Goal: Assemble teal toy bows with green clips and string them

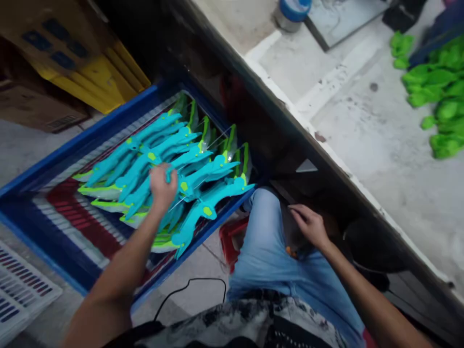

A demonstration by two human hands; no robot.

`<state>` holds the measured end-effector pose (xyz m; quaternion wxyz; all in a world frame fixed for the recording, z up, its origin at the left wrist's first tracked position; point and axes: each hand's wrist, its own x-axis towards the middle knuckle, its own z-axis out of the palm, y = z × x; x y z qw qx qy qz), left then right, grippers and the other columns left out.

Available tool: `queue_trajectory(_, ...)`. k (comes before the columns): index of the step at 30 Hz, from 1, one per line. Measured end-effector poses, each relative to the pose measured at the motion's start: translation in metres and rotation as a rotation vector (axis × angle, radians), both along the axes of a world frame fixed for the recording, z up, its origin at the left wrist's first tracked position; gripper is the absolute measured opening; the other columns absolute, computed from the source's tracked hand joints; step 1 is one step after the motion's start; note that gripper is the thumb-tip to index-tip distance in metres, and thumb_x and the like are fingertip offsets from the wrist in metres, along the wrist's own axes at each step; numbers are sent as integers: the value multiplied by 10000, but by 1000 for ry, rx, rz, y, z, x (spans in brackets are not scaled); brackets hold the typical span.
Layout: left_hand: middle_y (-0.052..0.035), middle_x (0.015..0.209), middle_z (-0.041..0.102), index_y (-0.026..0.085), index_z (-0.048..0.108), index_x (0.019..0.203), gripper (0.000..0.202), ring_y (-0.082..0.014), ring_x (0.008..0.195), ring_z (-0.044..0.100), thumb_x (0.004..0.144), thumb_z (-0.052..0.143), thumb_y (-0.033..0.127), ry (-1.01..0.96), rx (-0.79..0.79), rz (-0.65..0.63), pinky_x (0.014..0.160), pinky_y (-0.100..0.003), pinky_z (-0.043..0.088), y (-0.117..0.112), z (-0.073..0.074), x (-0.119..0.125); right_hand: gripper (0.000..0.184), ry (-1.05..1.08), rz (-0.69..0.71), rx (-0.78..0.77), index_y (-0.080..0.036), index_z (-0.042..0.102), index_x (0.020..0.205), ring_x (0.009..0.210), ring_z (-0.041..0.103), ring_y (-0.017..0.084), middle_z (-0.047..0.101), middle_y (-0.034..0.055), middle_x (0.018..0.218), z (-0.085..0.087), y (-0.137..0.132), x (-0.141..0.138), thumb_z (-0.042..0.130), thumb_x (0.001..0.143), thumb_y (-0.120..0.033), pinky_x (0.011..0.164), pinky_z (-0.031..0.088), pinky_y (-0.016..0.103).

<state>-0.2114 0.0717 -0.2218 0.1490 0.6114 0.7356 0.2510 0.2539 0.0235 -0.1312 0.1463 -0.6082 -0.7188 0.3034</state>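
My left hand (163,186) reaches into a large blue crate, its fingers curled onto one of the turquoise plastic pieces in there. Several of these long turquoise pieces (213,169) lie in overlapping rows, with yellow-green spots in their middles and pale parts edged in lime green at their ends. Their exact kind does not show. My right hand (310,224) hangs beside my knee under the table edge, fingers drawn together. Whatever it may pinch is too small or dark to make out.
The blue crate (32,241) stands on the floor at left, near cartons (32,96) and a white slatted basket (25,295). Right of me runs a worn white table (348,121) bearing bright green parts (449,101) and a blue-lidded jar (292,14). A black cable (192,279) crosses the floor.
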Motion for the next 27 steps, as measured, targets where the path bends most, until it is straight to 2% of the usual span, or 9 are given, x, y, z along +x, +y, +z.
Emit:
queue_trajectory(2,-144,1080,642,120,606,1087,340,-223,1082,566,911,493,388,-54,-28,-212,997,-378,429,-56,12,69,247,-58,-153,29,-201,688,985,881,685,198,718,62,953,11,-29,39,517,899,-357,836,546,340)
queue_trajectory(3,-148,1151,624,136,597,1134,396,-238,1129,553,883,530,434,-64,-30,-276,1003,-381,432,-77,14,98,267,-80,-209,32,-197,690,986,869,689,204,722,66,944,14,-47,57,517,894,-378,821,549,343)
queue_trajectory(4,-177,1296,544,132,562,1221,481,-278,1253,468,871,537,461,-45,-38,-285,1050,-428,389,-90,14,120,289,-99,-250,30,-192,692,986,863,692,210,724,70,941,16,-65,74,515,889,-399,809,552,347)
queue_trajectory(6,-183,1488,340,153,485,1345,574,-343,1415,218,876,512,483,45,-45,-173,1117,-545,249,-87,8,145,334,-125,-289,14,-187,699,977,860,698,222,729,78,946,17,-101,101,505,880,-440,795,558,353)
queue_trajectory(9,-130,1569,173,239,450,1397,573,-410,1439,0,892,458,508,139,-140,93,1080,-686,113,-32,-2,146,387,-131,-318,-18,-184,710,954,837,707,227,736,83,947,11,-148,127,497,861,-493,794,568,357)
queue_trajectory(12,-154,1549,222,276,451,1397,575,-455,1417,86,889,431,545,113,-312,300,1014,-751,121,24,-11,139,435,-105,-367,-77,-180,714,949,786,715,227,743,83,916,5,-185,146,483,847,-533,781,581,355)
queue_trajectory(14,-175,1523,275,269,422,1415,592,-435,1413,137,895,412,552,138,-333,370,1016,-746,119,42,-19,139,466,-102,-415,-106,-178,720,940,792,718,238,746,84,908,2,-206,157,470,838,-558,795,584,366)
queue_trajectory(22,-271,1512,210,67,328,1431,671,-391,1418,108,932,410,507,202,-405,361,1054,-680,31,54,-44,126,538,-143,-593,-237,-192,737,880,794,723,263,752,80,867,-15,-266,173,448,792,-637,766,603,373)
queue_trajectory(27,-319,1505,153,29,270,1439,694,-441,1408,99,937,386,494,237,-468,297,1034,-705,70,54,-21,121,467,-171,-671,-106,-198,720,917,848,706,239,742,77,924,-2,-282,173,462,814,-573,809,572,358)
